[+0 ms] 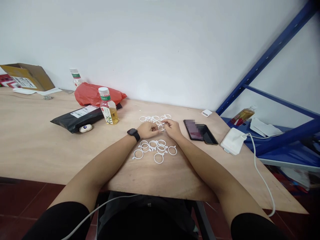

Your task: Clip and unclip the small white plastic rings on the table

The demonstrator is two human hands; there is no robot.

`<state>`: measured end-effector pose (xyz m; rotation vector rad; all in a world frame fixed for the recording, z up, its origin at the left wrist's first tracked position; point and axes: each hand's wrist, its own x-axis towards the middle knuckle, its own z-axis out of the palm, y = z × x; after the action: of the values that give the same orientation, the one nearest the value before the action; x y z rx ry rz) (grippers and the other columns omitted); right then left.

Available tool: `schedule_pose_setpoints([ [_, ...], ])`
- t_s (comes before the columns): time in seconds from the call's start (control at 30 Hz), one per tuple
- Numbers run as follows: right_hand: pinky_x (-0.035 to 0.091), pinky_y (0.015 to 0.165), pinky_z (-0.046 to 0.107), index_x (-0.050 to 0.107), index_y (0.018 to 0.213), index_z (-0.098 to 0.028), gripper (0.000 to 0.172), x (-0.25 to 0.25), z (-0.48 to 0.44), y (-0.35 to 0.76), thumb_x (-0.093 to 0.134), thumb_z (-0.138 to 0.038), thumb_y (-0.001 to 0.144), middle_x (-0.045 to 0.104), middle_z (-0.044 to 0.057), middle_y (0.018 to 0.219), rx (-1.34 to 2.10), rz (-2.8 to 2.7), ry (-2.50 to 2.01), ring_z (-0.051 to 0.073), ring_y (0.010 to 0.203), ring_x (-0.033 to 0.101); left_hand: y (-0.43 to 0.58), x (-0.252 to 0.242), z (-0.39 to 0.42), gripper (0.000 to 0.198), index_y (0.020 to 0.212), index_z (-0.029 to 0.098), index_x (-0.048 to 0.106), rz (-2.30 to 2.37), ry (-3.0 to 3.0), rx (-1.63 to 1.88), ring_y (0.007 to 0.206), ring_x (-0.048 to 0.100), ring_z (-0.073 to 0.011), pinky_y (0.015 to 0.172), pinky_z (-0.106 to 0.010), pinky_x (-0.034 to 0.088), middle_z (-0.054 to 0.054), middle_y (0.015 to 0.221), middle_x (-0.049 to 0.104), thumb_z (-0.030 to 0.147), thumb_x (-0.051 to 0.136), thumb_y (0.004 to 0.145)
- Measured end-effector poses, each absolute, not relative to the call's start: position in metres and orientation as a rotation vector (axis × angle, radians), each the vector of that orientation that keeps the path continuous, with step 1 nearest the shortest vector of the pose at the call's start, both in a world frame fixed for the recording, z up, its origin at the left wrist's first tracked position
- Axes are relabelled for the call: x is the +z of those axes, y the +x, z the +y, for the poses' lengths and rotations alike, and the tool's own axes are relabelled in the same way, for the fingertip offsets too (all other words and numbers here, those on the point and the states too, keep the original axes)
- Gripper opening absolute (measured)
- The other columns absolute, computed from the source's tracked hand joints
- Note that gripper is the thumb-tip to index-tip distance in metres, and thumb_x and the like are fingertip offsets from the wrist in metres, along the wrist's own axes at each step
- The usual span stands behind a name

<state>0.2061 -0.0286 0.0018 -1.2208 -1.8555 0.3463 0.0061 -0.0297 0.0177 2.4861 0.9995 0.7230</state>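
White rings with small tabs lie on the wooden table in two groups. The nearer group (153,144) is spread between my forearms; the farther pile (156,118) lies just beyond my hands. My left hand (149,129), a black watch (133,133) on its wrist, has its fingers curled together at the near side of the far pile. My right hand (172,129) pinches a white ring (161,127) at the pile's right side. The two hands face each other, close together. Whether my left fingers hold a ring is too small to tell.
Left of the hands stand a drink bottle (109,108), a red bag (87,94), a black parcel (75,119) and a white earbud case (85,128). Phones (193,130) and a white power bank (233,141) with a cable lie right. A cardboard box (37,76) sits far left.
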Motion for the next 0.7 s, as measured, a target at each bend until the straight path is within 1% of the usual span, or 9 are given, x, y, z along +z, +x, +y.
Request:
schedule_pose_setpoints([
  [0.07, 0.049, 0.080, 0.032, 0.073, 0.096, -0.021, 0.031, 0.002, -0.026, 0.209, 0.049, -0.016, 0.077, 0.071, 0.005, 0.098, 0.273, -1.873, -1.207, 0.019, 0.086, 0.063, 0.008, 0.021, -0.034, 0.035, 0.077, 0.017, 0.069, 0.963, 2.466, 0.535, 0.057, 0.054, -0.0103, 0.054, -0.021, 0.034, 0.001, 0.065, 0.065, 0.051, 0.065, 0.076],
  [0.13, 0.049, 0.083, 0.033, 0.073, 0.097, -0.021, 0.030, 0.001, -0.024, 0.211, 0.051, -0.017, 0.077, 0.068, 0.007, 0.106, 0.220, -1.869, -1.201, 0.020, 0.090, 0.062, 0.013, 0.023, -0.038, 0.035, 0.079, 0.018, 0.070, 0.923, 2.468, 0.453, 0.058, 0.055, -0.0102, 0.054, -0.021, 0.034, 0.002, 0.068, 0.065, 0.052, 0.070, 0.070],
  [0.23, 0.050, 0.078, 0.032, 0.072, 0.098, -0.021, 0.028, 0.001, -0.023, 0.211, 0.052, -0.018, 0.078, 0.066, 0.007, 0.106, 0.213, -1.843, -1.204, 0.019, 0.084, 0.061, 0.022, 0.022, -0.042, 0.023, 0.076, 0.018, 0.070, 0.856, 2.472, 0.433, 0.060, 0.056, -0.0097, 0.056, -0.020, 0.036, 0.003, 0.070, 0.066, 0.040, 0.071, 0.068],
  [0.33, 0.049, 0.074, 0.031, 0.071, 0.095, -0.021, 0.025, 0.002, -0.026, 0.209, 0.053, -0.018, 0.079, 0.066, 0.006, 0.102, 0.225, -1.870, -1.178, 0.017, 0.074, 0.058, 0.026, 0.014, -0.039, 0.009, 0.071, 0.018, 0.070, 0.883, 2.387, 0.491, 0.059, 0.055, -0.0096, 0.056, -0.020, 0.037, 0.003, 0.067, 0.066, 0.024, 0.066, 0.067],
  [0.4, 0.049, 0.073, 0.031, 0.071, 0.094, -0.020, 0.023, 0.003, -0.029, 0.208, 0.053, -0.018, 0.081, 0.066, 0.006, 0.100, 0.213, -1.882, -1.159, 0.015, 0.068, 0.056, 0.026, 0.008, -0.035, 0.008, 0.071, 0.016, 0.068, 0.894, 2.247, 0.569, 0.057, 0.054, -0.0097, 0.055, -0.020, 0.038, 0.003, 0.065, 0.064, 0.021, 0.062, 0.068],
  [0.47, 0.049, 0.072, 0.032, 0.070, 0.096, -0.020, 0.023, 0.006, -0.032, 0.207, 0.052, -0.018, 0.082, 0.066, 0.006, 0.099, 0.175, -1.883, -1.135, 0.016, 0.068, 0.056, 0.027, 0.004, -0.030, 0.008, 0.073, 0.015, 0.064, 0.879, 2.042, 0.703, 0.057, 0.053, -0.0095, 0.054, -0.020, 0.039, 0.002, 0.064, 0.063, 0.020, 0.059, 0.070],
  [0.53, 0.050, 0.074, 0.033, 0.068, 0.100, -0.021, 0.024, 0.009, -0.037, 0.207, 0.051, -0.019, 0.084, 0.066, 0.007, 0.101, 0.116, -1.905, -1.093, 0.018, 0.076, 0.059, 0.027, 0.003, -0.025, 0.007, 0.077, 0.015, 0.059, 0.881, 1.814, 0.851, 0.055, 0.053, -0.0091, 0.054, -0.019, 0.040, 0.003, 0.062, 0.061, 0.018, 0.058, 0.072],
  [0.63, 0.050, 0.079, 0.034, 0.067, 0.108, -0.023, 0.026, 0.013, -0.044, 0.208, 0.051, -0.022, 0.086, 0.065, 0.009, 0.107, 0.029, -2.020, -0.981, 0.021, 0.093, 0.061, 0.028, 0.004, -0.021, 0.014, 0.084, 0.016, 0.054, 0.897, 1.543, 0.981, 0.053, 0.055, -0.0084, 0.054, -0.019, 0.042, 0.005, 0.061, 0.060, 0.013, 0.060, 0.071],
  [0.7, 0.050, 0.083, 0.033, 0.066, 0.112, -0.023, 0.028, 0.014, -0.048, 0.207, 0.054, -0.026, 0.087, 0.065, 0.010, 0.111, -0.015, -2.124, -0.867, 0.022, 0.099, 0.061, 0.028, 0.007, -0.020, 0.012, 0.081, 0.016, 0.053, 0.888, 1.465, 0.993, 0.051, 0.054, -0.0077, 0.053, -0.019, 0.041, 0.005, 0.060, 0.058, 0.013, 0.060, 0.072],
])
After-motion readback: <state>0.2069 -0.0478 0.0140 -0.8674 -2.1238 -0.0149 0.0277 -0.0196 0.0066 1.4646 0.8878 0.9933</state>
